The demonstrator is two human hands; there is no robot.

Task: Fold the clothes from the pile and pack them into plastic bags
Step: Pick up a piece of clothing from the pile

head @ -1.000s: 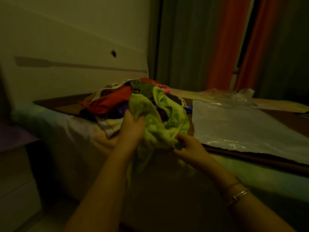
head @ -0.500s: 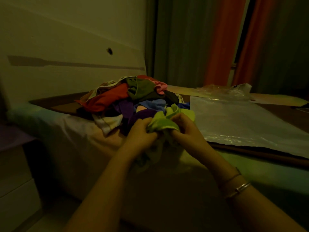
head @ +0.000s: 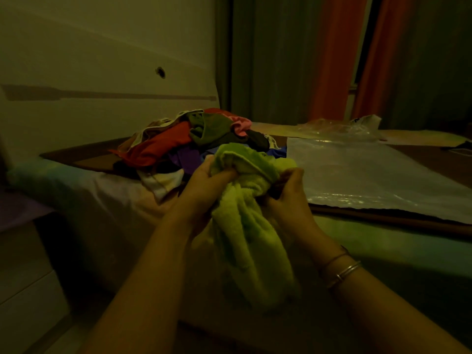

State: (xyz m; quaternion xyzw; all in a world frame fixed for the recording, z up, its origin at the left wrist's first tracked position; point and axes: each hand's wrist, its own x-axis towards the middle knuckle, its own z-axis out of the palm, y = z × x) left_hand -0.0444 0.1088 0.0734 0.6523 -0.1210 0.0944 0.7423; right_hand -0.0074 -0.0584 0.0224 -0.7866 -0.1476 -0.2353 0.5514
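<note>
Head cam view is pretty dim, but the green garment (head: 245, 213) is bunched up just in front of the clothes pile (head: 194, 146), most of it hanging down off the bed edge. Looks like fluffy terry stuff, so I'd guess soft, light and floppy, not slippery. Probably best grabbed along a hem or at two corners so it can be shaken flat. The left hand (head: 204, 185) has its fingers curled tight into the top of the fabric, and the right hand (head: 288, 195) grips the other side, fingers wrapped round a fold. A flat plastic bag (head: 370, 180) lies right of the pile.
</note>
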